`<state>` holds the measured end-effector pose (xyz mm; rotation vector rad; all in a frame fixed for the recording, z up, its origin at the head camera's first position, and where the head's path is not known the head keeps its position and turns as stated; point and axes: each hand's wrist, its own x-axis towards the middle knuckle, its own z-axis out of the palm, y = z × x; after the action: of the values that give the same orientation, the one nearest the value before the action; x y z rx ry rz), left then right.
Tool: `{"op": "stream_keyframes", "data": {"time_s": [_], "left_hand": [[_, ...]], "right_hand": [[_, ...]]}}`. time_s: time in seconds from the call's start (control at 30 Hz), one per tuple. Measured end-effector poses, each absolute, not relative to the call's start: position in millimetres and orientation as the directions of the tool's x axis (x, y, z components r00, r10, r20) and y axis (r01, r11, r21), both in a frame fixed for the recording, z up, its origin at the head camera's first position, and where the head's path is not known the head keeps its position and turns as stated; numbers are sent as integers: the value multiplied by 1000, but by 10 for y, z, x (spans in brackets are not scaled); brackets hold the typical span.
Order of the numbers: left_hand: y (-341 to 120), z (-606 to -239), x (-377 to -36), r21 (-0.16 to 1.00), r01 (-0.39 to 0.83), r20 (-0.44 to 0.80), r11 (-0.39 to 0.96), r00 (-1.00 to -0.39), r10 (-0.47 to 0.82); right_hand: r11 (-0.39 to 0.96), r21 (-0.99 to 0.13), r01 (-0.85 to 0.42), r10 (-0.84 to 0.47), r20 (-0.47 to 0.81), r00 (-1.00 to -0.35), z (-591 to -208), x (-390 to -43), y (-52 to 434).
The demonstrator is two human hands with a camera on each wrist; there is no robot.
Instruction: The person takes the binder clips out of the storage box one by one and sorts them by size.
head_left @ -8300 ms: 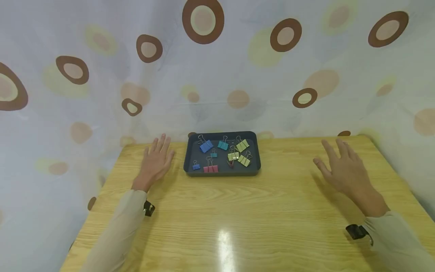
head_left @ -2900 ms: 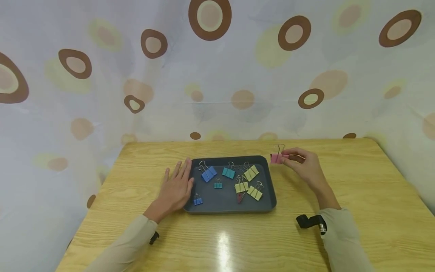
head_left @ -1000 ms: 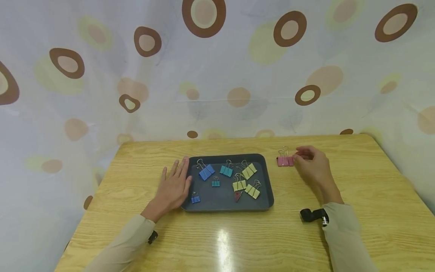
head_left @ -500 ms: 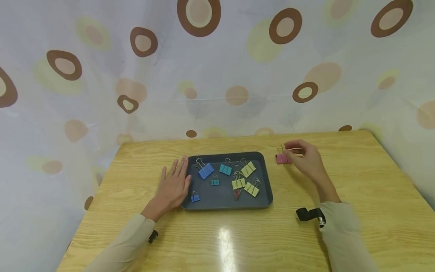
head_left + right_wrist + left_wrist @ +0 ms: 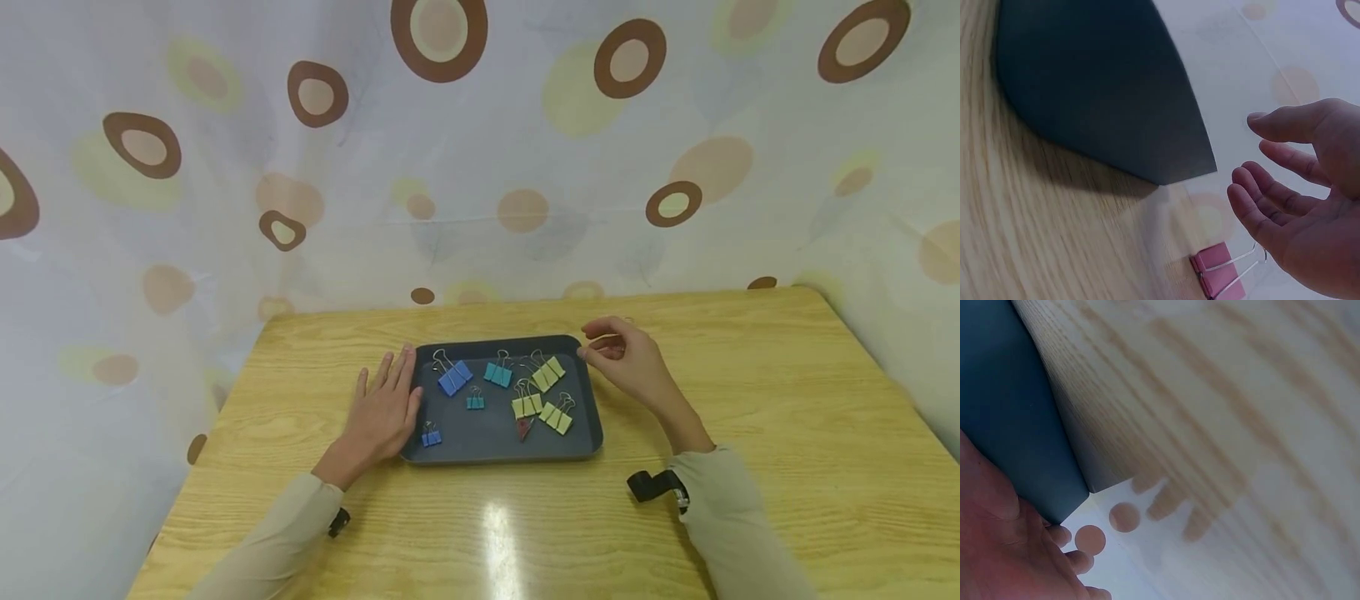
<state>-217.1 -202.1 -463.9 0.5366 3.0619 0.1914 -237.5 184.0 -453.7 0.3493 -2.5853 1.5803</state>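
Since half a second ago the right hand [image 5: 626, 362] has left the pink clip [image 5: 1219, 272] on the table [image 5: 750, 400] beyond the tray [image 5: 491, 454] and come back to the tray's right rim, fingers loosely curled and empty. The left hand [image 5: 386, 412] lies flat against the tray's left edge. Likely another clip comes next, wanting a pinch on its wire handles. From the head camera the pink clip hides behind the right hand.

Dark grey tray [image 5: 588, 433] holding blue, teal, yellow-green and red clips; pink clip [image 5: 1219, 272]; light wood-grain counter [image 5: 750, 400]; white curtain [image 5: 525, 167] with brown, tan and yellow circles.
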Motion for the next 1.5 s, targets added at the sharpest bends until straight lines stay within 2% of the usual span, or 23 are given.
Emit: {"op": "stream_keyframes", "data": {"time_s": [0.17, 0.37, 0.53, 0.9, 1.23, 1.5], "left_hand": [[-2034, -4626, -2171, 123, 331, -10, 935, -942, 335], [-2053, -4622, -2174, 120, 333, -5, 935, -942, 336], [-2073, -4625, -2164, 120, 327, -19, 937, -943, 332], [-2084, -4633, -2185, 113, 325, -6, 939, -945, 328], [-2057, -4616, -2184, 93, 325, -15, 941, -945, 328], [-2032, -4649, -2185, 102, 326, -19, 940, -944, 329]], "right_hand": [[432, -863, -263, -183, 202, -962, -4562, -2377, 1670], [536, -751, -387, -238, 306, -922, -4623, -2386, 1485], [599, -682, -420, -264, 327, -907, -4650, -2382, 1395], [699, -602, -386, -246, 305, -920, -4583, -2389, 1298], [745, -487, -455, -362, 278, -890, -4649, -2417, 1276], [732, -487, -476, -454, 172, -874, -4623, -2396, 1213]]}}
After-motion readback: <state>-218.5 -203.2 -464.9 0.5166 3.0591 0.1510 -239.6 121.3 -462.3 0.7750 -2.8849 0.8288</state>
